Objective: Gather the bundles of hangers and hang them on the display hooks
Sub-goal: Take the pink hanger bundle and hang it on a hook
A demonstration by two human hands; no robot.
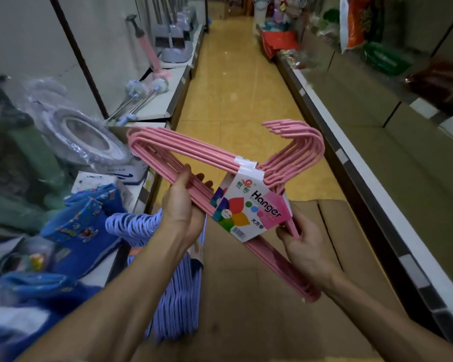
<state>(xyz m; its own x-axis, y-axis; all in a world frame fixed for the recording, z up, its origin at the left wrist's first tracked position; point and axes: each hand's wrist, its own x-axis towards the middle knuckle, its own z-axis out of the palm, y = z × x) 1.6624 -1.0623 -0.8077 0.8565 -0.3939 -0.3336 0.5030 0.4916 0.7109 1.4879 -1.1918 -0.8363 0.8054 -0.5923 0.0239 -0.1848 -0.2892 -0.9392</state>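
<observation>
Gripping the pink hangers (194, 152) between both hands: left hand (181, 205) at nine o'clock, right hand (302, 246) at five, hooks pointing to one o'clock.

Cardboard box (259, 296) on yellow floor (236, 82).

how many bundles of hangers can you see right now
2. The pink bundle is held up in both hands, left hand and right hand; the lilac bundle hangs below the left forearm. Others may be hidden.
</observation>
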